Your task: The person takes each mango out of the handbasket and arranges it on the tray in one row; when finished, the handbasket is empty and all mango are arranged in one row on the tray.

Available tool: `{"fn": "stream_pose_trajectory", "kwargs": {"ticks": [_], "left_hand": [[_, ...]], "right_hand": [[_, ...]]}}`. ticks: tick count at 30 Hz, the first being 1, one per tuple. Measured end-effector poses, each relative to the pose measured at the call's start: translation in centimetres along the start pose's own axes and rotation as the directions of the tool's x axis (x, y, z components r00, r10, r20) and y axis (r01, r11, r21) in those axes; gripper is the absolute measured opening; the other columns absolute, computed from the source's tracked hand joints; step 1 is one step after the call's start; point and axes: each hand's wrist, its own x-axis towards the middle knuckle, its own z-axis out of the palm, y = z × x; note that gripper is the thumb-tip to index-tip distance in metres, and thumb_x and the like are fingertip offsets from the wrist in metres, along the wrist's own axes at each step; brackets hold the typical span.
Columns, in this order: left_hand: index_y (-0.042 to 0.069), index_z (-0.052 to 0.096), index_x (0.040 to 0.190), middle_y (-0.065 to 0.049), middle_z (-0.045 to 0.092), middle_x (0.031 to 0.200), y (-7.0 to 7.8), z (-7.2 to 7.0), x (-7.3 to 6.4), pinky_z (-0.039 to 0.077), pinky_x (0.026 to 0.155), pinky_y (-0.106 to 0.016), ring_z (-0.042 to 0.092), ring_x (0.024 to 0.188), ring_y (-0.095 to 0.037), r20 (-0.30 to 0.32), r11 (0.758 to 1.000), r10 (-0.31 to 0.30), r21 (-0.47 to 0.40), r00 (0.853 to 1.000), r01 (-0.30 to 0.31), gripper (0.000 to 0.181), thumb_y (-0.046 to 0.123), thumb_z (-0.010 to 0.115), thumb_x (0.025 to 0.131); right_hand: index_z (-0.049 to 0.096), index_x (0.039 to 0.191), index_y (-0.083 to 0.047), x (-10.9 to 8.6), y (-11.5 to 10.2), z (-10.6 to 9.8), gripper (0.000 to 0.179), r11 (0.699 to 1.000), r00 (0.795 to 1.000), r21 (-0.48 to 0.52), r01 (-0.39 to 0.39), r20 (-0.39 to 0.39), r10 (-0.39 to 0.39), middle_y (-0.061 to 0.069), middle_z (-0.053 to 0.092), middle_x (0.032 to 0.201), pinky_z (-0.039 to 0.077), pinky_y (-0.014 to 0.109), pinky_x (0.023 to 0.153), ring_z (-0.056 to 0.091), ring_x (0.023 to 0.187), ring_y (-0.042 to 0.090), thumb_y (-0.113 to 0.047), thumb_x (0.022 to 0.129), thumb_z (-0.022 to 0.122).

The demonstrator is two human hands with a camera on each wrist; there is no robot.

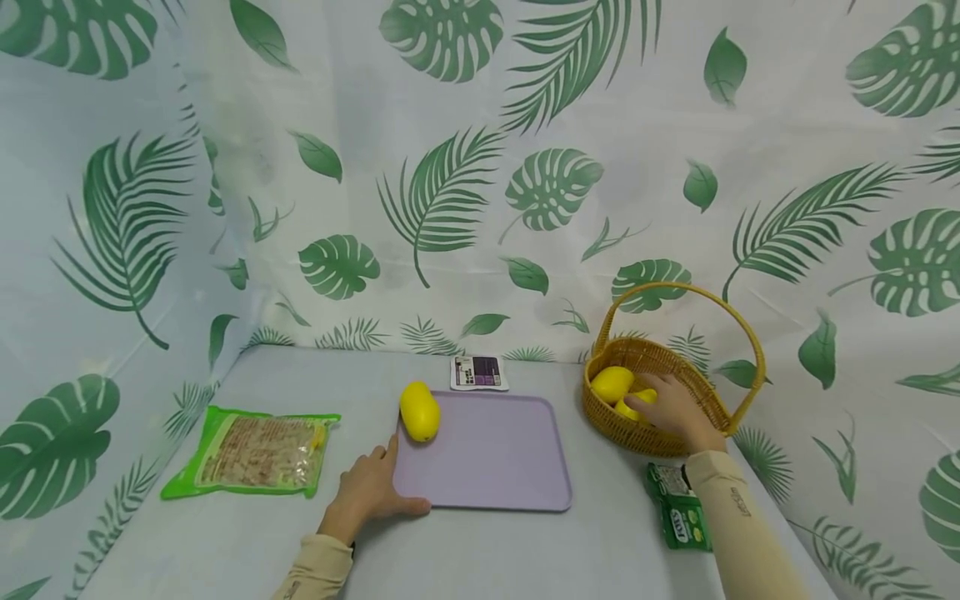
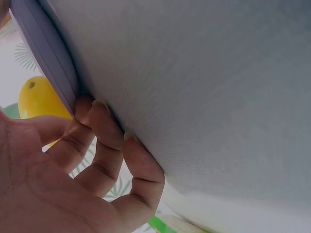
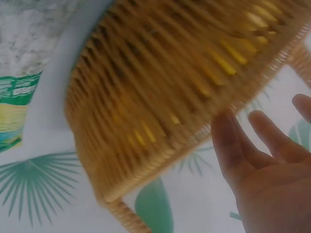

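Observation:
My left hand point(image 1: 370, 490) holds the near left corner of a lilac tray point(image 1: 491, 450), thumb along the front edge and fingers by the left side. The left wrist view shows bent fingertips point(image 2: 99, 114) right at the tray's rim point(image 2: 51, 58). A smooth yellow oval fruit point(image 1: 420, 412) lies on the tray's far left corner. My right hand point(image 1: 672, 408) reaches over the rim into a wicker basket point(image 1: 626, 432), fingertips at yellow fruits point(image 1: 612, 384) inside. Its fingers point(image 3: 272, 136) look loosely extended in the right wrist view; the basket wall hides their tips.
A green-edged clear pack of brownish pieces point(image 1: 262, 450) lies left of the tray. Behind the tray is a white and purple sachet point(image 1: 478, 372). A green FOX'S packet point(image 1: 678, 508) sits before the basket, beside my right forearm. The basket's tall handle point(image 1: 686, 287) arches above it.

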Motion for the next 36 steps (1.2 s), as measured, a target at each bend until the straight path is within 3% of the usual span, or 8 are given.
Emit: {"fn": "stream_pose_trajectory", "kwargs": {"ticks": [7,13,22,30,36], "left_hand": [[-0.001,0.030,0.155,-0.028,0.057,0.135,-0.1,-0.1,0.0,0.047,0.094,-0.072,0.061,0.111,-0.045,-0.014,1.000,-0.002,-0.007,1.000,0.002,0.131,0.069,0.086,0.059],[-0.001,0.029,0.156,-0.027,0.056,0.136,-0.1,-0.2,0.0,0.046,0.096,-0.073,0.061,0.113,-0.046,-0.007,1.000,-0.009,-0.011,1.000,0.009,0.131,0.069,0.086,0.060],[-0.001,0.030,0.156,-0.028,0.055,0.139,0.1,-0.1,0.2,0.044,0.099,-0.073,0.059,0.117,-0.046,0.019,0.999,-0.023,-0.022,1.000,0.023,0.132,0.070,0.086,0.059],[-0.001,0.032,0.155,-0.028,0.056,0.137,0.1,0.1,0.2,0.045,0.097,-0.073,0.060,0.115,-0.046,0.011,1.000,-0.021,-0.011,1.000,0.021,0.131,0.069,0.086,0.059],[-0.001,0.034,0.154,-0.028,0.056,0.138,0.2,-0.1,0.1,0.048,0.094,-0.070,0.060,0.114,-0.045,0.010,1.000,-0.016,0.006,1.000,0.015,0.128,0.068,0.086,0.060]], "right_hand": [[0.032,0.152,0.006,1.0,0.6,0.1,0.084,0.998,0.995,-0.035,-0.058,0.077,0.060,0.045,0.022,0.153,0.027,0.079,0.108,0.021,0.140,0.065,-0.053,0.098,0.055],[0.033,0.153,0.003,1.5,0.8,0.3,0.082,0.998,0.990,-0.030,-0.063,0.126,0.066,0.044,0.021,0.154,0.028,0.080,0.107,0.018,0.141,0.065,-0.054,0.099,0.054],[0.036,0.153,0.001,2.4,1.5,1.0,0.082,0.995,0.983,-0.077,-0.065,0.164,0.077,0.042,0.028,0.153,0.027,0.079,0.109,0.021,0.141,0.062,-0.059,0.098,0.051],[0.039,0.150,0.005,3.3,1.6,1.3,0.078,0.993,0.983,-0.112,-0.025,0.176,0.045,0.040,0.047,0.143,0.028,0.077,0.110,0.024,0.139,0.064,-0.052,0.098,0.054],[0.038,0.150,0.005,3.7,2.1,1.6,0.077,0.993,0.981,-0.117,-0.028,0.188,0.050,0.040,0.047,0.143,0.029,0.077,0.109,0.027,0.138,0.064,-0.050,0.099,0.054]]}}
